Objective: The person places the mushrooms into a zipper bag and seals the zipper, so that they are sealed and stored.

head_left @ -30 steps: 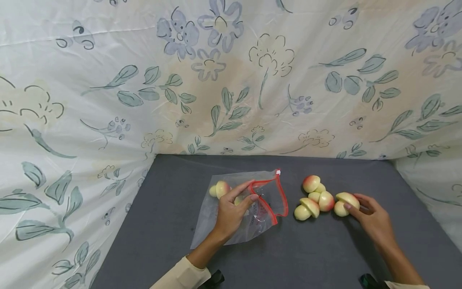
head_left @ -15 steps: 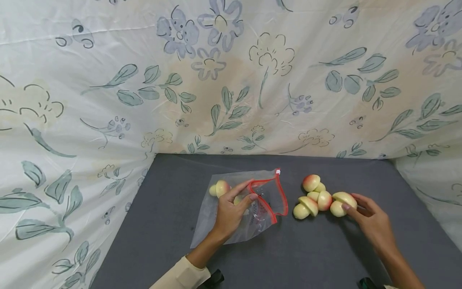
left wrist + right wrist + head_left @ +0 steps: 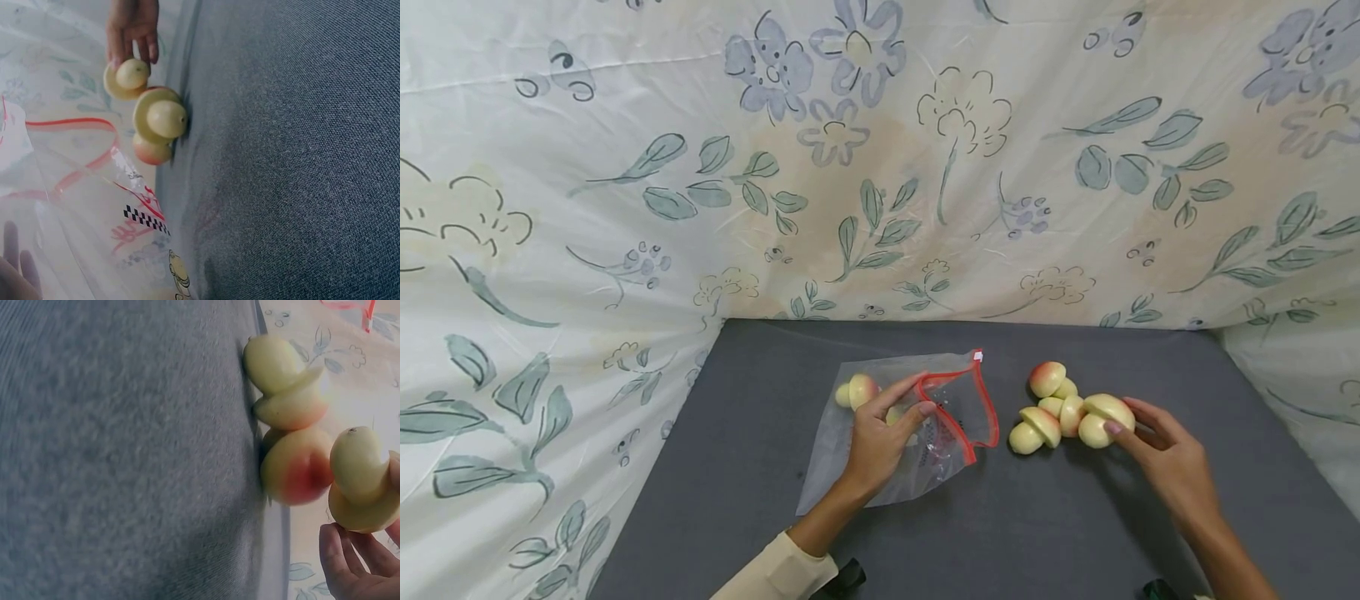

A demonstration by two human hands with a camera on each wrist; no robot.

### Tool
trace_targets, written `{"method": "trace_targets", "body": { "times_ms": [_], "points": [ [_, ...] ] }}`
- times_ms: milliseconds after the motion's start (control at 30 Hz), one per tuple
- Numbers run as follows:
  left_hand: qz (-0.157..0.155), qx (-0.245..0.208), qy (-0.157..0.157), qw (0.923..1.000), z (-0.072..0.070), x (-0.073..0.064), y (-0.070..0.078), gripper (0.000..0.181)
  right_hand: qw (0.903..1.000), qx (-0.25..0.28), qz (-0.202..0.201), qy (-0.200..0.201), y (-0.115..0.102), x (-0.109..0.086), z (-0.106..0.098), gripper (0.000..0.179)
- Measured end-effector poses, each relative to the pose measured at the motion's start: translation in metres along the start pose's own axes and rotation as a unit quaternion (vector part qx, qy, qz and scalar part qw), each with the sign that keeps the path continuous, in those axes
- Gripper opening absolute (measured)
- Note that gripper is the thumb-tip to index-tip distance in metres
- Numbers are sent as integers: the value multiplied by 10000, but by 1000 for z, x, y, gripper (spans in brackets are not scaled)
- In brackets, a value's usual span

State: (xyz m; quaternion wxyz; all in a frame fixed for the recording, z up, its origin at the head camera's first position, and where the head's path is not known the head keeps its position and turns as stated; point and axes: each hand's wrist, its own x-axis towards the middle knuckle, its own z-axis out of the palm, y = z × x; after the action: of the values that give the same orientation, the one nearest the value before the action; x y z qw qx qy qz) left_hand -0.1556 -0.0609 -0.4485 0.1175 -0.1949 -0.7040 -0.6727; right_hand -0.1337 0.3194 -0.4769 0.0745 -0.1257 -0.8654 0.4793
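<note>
My left hand [image 3: 880, 442] holds a clear plastic zip bag [image 3: 827, 467] near its mouth, thumb and forefinger at the red-edged opening, which faces right. A cream and pink toy mushroom [image 3: 856, 392] shows through the plastic, and another is partly hidden behind the hand. My right hand [image 3: 1172, 458] pinches a cream toy mushroom [image 3: 1105, 421] between thumb and fingers, its stem toward the left wrist camera. In the right wrist view this mushroom [image 3: 359, 465] appears beside a red-blushed one [image 3: 300, 469]. Left of the right hand, several toy mushrooms [image 3: 1037, 429] lie bunched together.
A dark grey cloth [image 3: 737, 400] covers the table. Floral-print fabric [image 3: 880, 208] hangs behind it and along both sides. Black straps [image 3: 847, 577] sit at the wrists, close to the table's near side.
My right hand has moved left with the mushroom it pinches, which now overlaps the bunch in the head view. The left hand and the bag have stayed in place.
</note>
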Motion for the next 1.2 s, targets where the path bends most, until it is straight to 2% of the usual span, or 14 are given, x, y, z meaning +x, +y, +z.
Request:
{"method": "trace_targets", "body": {
  "times_ms": [567, 900, 1200],
  "points": [
    [-47, -17, -13, 10000, 2, 1, 1, 50, 9988, 284, -384, -75, -13, -11, 5, 66],
    [-77, 3, -37, 10000, 2, 1, 0, 50, 9963, 514, -624, -275, -18, -17, 12, 61],
    [-13, -28, -52, 10000, 1, 0, 0, 51, 9957, 611, -484, -503, -23, -21, 16, 62]
  ]
}}
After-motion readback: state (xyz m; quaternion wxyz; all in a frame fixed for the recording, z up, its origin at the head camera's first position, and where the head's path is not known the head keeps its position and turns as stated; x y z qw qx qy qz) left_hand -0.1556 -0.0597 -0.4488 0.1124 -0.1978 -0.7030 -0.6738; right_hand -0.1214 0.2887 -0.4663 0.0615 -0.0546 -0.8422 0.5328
